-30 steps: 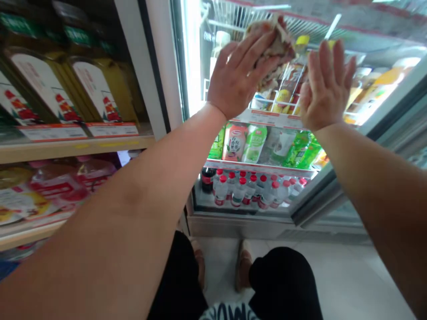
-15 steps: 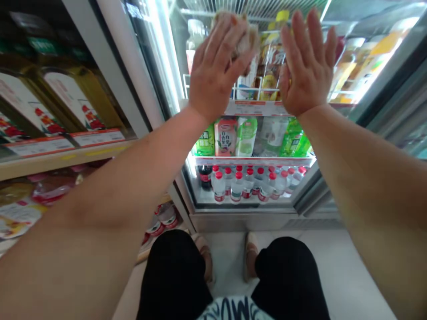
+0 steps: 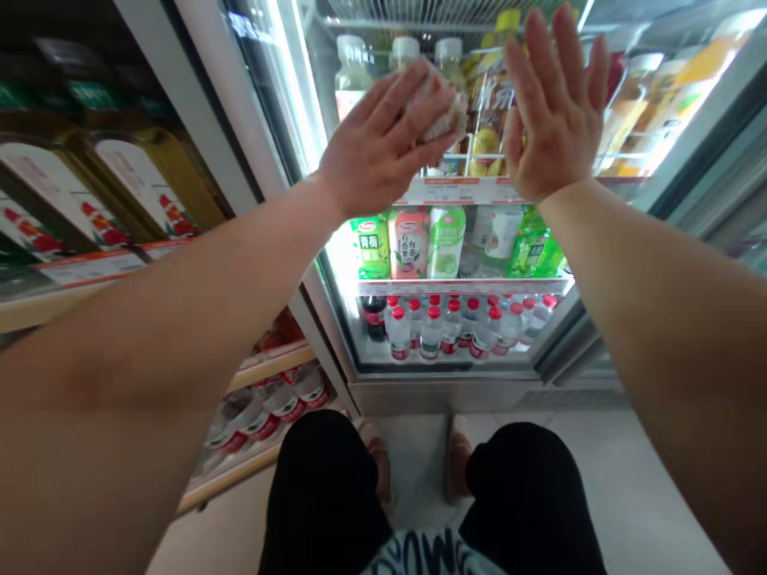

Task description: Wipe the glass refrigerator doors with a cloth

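My left hand (image 3: 377, 144) presses a crumpled pale cloth (image 3: 440, 116) against the glass door (image 3: 300, 144) of a drinks fridge, fingers wrapped over the wad. To its right, my right hand (image 3: 554, 108) lies flat against the same glass, fingers stretched up and apart, holding nothing. Behind the glass stand bottled drinks (image 3: 351, 72) on the upper shelf, green and pink bottles (image 3: 407, 239) on the middle shelf, and red-capped water bottles (image 3: 443, 327) at the bottom.
A wooden shelf unit (image 3: 108, 263) at the left carries large yellow oil bottles (image 3: 144, 180) and lower red-labelled bottles (image 3: 269, 399). My legs in black trousers (image 3: 527, 487) and my shoes (image 3: 459, 463) stand on the light tiled floor before the fridge.
My left hand with the cloth has slid down and to the left across the glass. The right hand has stayed flat in nearly the same place. The view shifted slightly.
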The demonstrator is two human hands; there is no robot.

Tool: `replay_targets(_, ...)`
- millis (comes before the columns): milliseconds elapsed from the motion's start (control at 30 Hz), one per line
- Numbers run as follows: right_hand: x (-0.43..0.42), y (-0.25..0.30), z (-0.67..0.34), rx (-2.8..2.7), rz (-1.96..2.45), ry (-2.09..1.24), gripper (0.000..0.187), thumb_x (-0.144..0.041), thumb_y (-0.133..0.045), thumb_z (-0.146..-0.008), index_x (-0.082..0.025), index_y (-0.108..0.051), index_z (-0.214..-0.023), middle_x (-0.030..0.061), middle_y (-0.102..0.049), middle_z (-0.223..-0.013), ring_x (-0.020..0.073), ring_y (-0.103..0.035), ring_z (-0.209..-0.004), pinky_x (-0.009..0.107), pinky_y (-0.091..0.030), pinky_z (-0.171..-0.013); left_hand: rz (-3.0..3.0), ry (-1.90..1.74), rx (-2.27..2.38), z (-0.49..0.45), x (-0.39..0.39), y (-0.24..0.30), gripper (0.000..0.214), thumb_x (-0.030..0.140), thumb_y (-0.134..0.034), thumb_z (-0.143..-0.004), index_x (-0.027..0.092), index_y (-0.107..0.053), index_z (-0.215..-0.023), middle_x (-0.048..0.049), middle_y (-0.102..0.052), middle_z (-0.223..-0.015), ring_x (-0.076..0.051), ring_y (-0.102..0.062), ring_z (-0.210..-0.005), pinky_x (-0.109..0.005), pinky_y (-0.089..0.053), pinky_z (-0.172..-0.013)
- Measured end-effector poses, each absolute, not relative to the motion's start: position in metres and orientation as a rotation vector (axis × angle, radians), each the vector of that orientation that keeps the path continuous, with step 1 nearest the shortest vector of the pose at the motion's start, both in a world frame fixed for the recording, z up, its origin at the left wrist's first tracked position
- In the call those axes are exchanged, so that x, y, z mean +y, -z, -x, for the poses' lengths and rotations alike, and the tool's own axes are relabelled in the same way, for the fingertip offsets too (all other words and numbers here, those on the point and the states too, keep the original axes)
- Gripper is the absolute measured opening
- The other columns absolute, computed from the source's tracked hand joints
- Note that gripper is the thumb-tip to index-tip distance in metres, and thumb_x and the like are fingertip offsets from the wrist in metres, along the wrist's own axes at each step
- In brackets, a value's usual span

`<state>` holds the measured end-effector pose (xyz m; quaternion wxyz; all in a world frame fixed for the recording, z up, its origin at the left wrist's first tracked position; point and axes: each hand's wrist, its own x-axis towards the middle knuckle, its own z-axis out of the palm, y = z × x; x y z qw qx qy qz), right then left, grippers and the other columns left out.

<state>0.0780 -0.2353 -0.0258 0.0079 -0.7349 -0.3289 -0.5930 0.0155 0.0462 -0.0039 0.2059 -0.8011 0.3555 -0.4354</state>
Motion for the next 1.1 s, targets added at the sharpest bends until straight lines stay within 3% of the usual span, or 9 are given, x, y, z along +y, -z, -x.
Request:
replay_targets(100, -0.235, 0.027, -0.079, -0.998, 2.289, 1.849, 0.057, -0.037, -0.018, -0.107, -0.03, -0.019, -0.163, -0.0031, -0.019, -0.168, 0.0232, -0.016, -0.159, 0.057, -0.017, -0.129, 2.147, 1.209, 0.925, -0.012, 0.066, -0.005, 0.054, 0.036, -0.039, -0.108, 0.035, -0.032, -0.161, 0.0004, -0.015, -0.17, -0.037, -0.01, -0.157, -0.071, -0.018, -0.123)
replay_targets(233, -0.234, 0.028, -0.079, -0.991, 2.286, 1.838, 0.056, -0.037, -0.018, -0.107, -0.033, -0.018, -0.163, -0.0064, -0.018, -0.168, 0.02, -0.014, -0.159, 0.055, -0.015, -0.13, 2.063, 1.61, 0.723, -0.011, 0.084, 0.0, 0.065, 0.039, -0.047, -0.102, 0.025, -0.03, -0.164, -0.0093, -0.017, -0.17, -0.042, -0.014, -0.155, -0.071, -0.022, -0.12)
replay_targets(333, -0.234, 0.028, -0.079, -1.008, 2.285, 1.845, 0.057, -0.038, -0.018, -0.107, -0.03, -0.019, -0.163, -0.0037, -0.019, -0.169, 0.0223, -0.015, -0.159, 0.057, -0.017, -0.129, 2.058, 1.323, 1.011, -0.01, 0.09, 0.004, 0.071, 0.053, -0.053, -0.097, 0.03, -0.035, -0.161, 0.0005, -0.011, -0.17, -0.038, -0.009, -0.157, -0.063, -0.019, -0.126)
replay_targets(433, -0.234, 0.028, -0.08, -1.005, 2.29, 1.845, 0.057, -0.037, -0.019, -0.107, -0.028, -0.02, -0.163, -0.0006, -0.021, -0.168, 0.0256, -0.017, -0.158, 0.061, -0.019, -0.128, 1.949, 1.004, 1.224, -0.006, 0.099, -0.005, 0.065, 0.049, -0.044, -0.101, 0.034, -0.029, -0.162, 0.004, -0.007, -0.17, -0.036, -0.011, -0.157, -0.066, -0.023, -0.124)
replay_targets(600, -0.234, 0.028, -0.081, -1.007, 2.292, 1.839, 0.057, -0.034, -0.021, -0.107, -0.029, -0.019, -0.163, -0.0003, -0.02, -0.169, 0.0255, -0.017, -0.159, 0.062, -0.018, -0.128, 1.989, 1.517, 0.834, -0.006, 0.114, -0.005, 0.066, 0.042, -0.04, -0.106, 0.027, -0.019, -0.166, -0.0073, -0.002, -0.172, -0.04, -0.011, -0.156, -0.068, -0.02, -0.121)
replay_targets(700, -0.234, 0.028, -0.082, -1.016, 2.278, 1.868, 0.056, -0.033, -0.022, -0.107, -0.026, -0.022, -0.163, 0.0024, -0.023, -0.168, 0.027, -0.019, -0.158, 0.063, -0.021, -0.127, 2.001, 1.694, 0.759, -0.008, 0.116, 0.008, 0.069, 0.05, -0.04, -0.105, 0.021, -0.023, -0.165, -0.01, -0.007, -0.171, -0.042, -0.011, -0.155, -0.064, -0.02, -0.123)
replay_targets(833, -0.235, 0.027, -0.085, -1.025, 2.27, 1.906, 0.056, -0.032, -0.021, -0.108, -0.024, -0.022, -0.163, 0.0048, -0.025, -0.167, 0.0301, -0.022, -0.157, 0.067, -0.024, -0.124, 2.01, 1.512, 0.874, -0.005, 0.116, 0.013, 0.075, 0.055, -0.049, -0.1, 0.02, -0.03, -0.163, -0.0096, -0.008, -0.172, -0.046, -0.008, -0.155, -0.069, -0.021, -0.121)
replay_targets(1000, -0.235, 0.027, -0.083, -0.992, 2.272, 1.885, 0.056, -0.033, -0.02, -0.107, -0.028, -0.021, -0.163, 0.0009, -0.023, -0.168, 0.0251, -0.019, -0.158, 0.06, -0.021, -0.128, 1.942, 1.024, 1.115, -0.001, 0.119, 0.009, 0.064, 0.048, -0.049, -0.099, 0.035, -0.033, -0.161, 0.002, -0.02, -0.169, -0.036, -0.012, -0.157, -0.063, -0.028, -0.123)
replay_targets(1100, -0.234, 0.027, -0.082, -0.982, 2.293, 1.881, 0.056, -0.034, -0.02, -0.107, -0.026, -0.023, -0.162, 0.0019, -0.023, -0.167, 0.0265, -0.019, -0.158, 0.062, -0.022, -0.127, 1.931, 1.198, 1.004, -0.002, 0.115, 0.011, 0.066, 0.045, -0.047, -0.101, 0.03, -0.029, -0.163, -0.0048, -0.018, -0.17, -0.037, -0.016, -0.156, -0.062, -0.032, -0.121)
